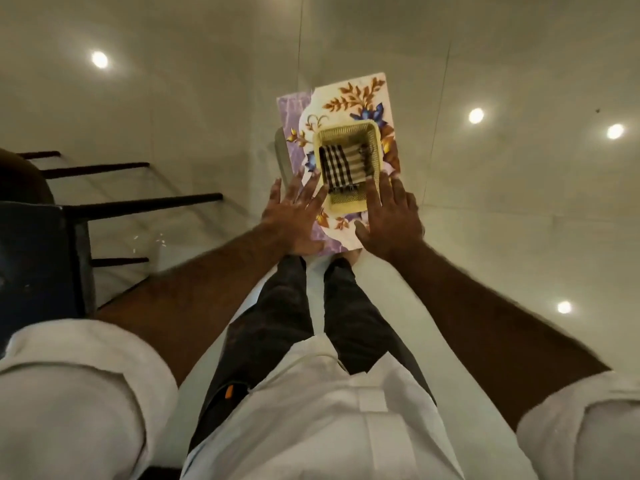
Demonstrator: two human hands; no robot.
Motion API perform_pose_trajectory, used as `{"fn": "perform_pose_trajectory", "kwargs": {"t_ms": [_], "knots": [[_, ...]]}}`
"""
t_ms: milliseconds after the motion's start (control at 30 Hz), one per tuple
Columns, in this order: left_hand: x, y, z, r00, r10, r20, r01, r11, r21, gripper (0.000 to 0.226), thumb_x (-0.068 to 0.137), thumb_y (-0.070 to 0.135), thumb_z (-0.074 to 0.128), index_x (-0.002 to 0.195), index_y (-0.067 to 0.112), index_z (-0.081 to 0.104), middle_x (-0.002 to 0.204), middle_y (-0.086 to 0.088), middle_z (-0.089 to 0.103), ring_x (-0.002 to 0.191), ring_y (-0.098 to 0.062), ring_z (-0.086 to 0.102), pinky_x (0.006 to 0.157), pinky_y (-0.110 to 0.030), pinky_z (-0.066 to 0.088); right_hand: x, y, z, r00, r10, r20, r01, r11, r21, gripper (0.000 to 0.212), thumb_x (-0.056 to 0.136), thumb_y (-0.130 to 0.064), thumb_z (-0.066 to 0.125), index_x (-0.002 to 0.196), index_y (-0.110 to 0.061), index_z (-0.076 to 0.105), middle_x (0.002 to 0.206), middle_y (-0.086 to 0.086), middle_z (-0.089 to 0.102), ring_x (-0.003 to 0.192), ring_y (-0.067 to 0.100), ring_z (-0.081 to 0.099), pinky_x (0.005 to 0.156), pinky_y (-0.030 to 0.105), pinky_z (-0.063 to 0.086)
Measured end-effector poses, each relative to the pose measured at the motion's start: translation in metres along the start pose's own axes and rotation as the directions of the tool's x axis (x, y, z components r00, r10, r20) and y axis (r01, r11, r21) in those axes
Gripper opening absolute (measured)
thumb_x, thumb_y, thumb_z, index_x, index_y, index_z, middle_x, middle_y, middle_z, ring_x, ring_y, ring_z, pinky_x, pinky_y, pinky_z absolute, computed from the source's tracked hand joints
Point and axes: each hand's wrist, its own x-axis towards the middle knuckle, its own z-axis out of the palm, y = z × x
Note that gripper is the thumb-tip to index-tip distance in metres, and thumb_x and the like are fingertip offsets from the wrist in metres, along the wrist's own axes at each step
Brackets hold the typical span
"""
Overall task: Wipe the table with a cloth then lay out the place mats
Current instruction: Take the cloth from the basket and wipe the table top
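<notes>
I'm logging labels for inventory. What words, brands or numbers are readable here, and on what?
None can be read.
The place mats bear only flower and leaf prints.
The yellow basket and checked cloth show no lettering.
A small orange mark on the clothing is too blurred.

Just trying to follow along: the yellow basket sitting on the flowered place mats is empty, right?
Not empty. The head view shows a dark-and-white checked cloth lying inside the yellow basket, which does sit on the flowered place mats.

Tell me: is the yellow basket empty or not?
Not empty. A dark-and-white checked cloth lies inside the basket, covering most of its bottom.
</notes>
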Motion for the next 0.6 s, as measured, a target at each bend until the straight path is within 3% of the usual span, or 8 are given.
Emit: {"fn": "perform_pose_trajectory", "kwargs": {"t_ms": [200, 300, 433, 600], "knots": [[0.045, -0.012, 0.011, 0.996, 0.06, -0.063, -0.052, 0.99, 0.129, 0.134, 0.086, 0.091, 0.055, 0.175, 0.018, -0.014, 0.182, -0.015, -0.027, 0.169, -0.042, -0.02, 0.131, -0.067, -0.009, 0.051, -0.001, 0.013, 0.999, -0.038, 0.014, 0.039, 0.996, -0.082, 0.086, 0.095, -0.044, 0.075, 0.165, -0.006, 0.042, 0.173, 0.028, 0.035, 0.159, 0.053, 0.034, 0.124, 0.073, 0.035], [0.061, -0.016, 0.015, 0.994, 0.076, -0.076, -0.065, 0.988, 0.144, 0.131, 0.089, 0.092, 0.05, 0.176, 0.016, -0.012, 0.182, -0.015, -0.024, 0.169, -0.043, -0.019, 0.131, -0.067, -0.009, 0.072, -0.006, 0.019, 0.998, -0.066, 0.018, 0.068, 0.99, -0.122, 0.072, 0.098, -0.032, 0.07, 0.162, -0.008, 0.047, 0.172, 0.028, 0.038, 0.157, 0.054, 0.039, 0.119, 0.074, 0.04], [0.074, -0.022, 0.023, 0.991, 0.078, -0.107, -0.066, 0.992, 0.111, 0.128, 0.091, 0.09, 0.049, 0.176, 0.015, -0.009, 0.184, -0.016, -0.018, 0.169, -0.043, -0.014, 0.132, -0.067, -0.008, 0.097, -0.01, 0.026, 0.994, -0.111, -0.002, 0.109, 0.984, -0.143, 0.075, 0.097, -0.024, 0.074, 0.165, -0.009, 0.046, 0.171, 0.029, 0.04, 0.156, 0.054, 0.041, 0.12, 0.067, 0.042], [0.075, -0.026, 0.033, 0.979, 0.073, -0.189, -0.057, 0.994, 0.09, 0.129, 0.089, 0.087, 0.051, 0.176, 0.008, -0.002, 0.184, -0.019, -0.01, 0.171, -0.043, -0.006, 0.135, -0.069, 0.005, 0.118, -0.016, 0.036, 0.993, -0.08, 0.09, 0.091, 0.987, -0.132, 0.099, 0.097, -0.032, 0.081, 0.176, -0.016, 0.023, 0.181, 0.024, 0.017, 0.165, 0.055, 0.02, 0.129, 0.067, 0.029]]}}
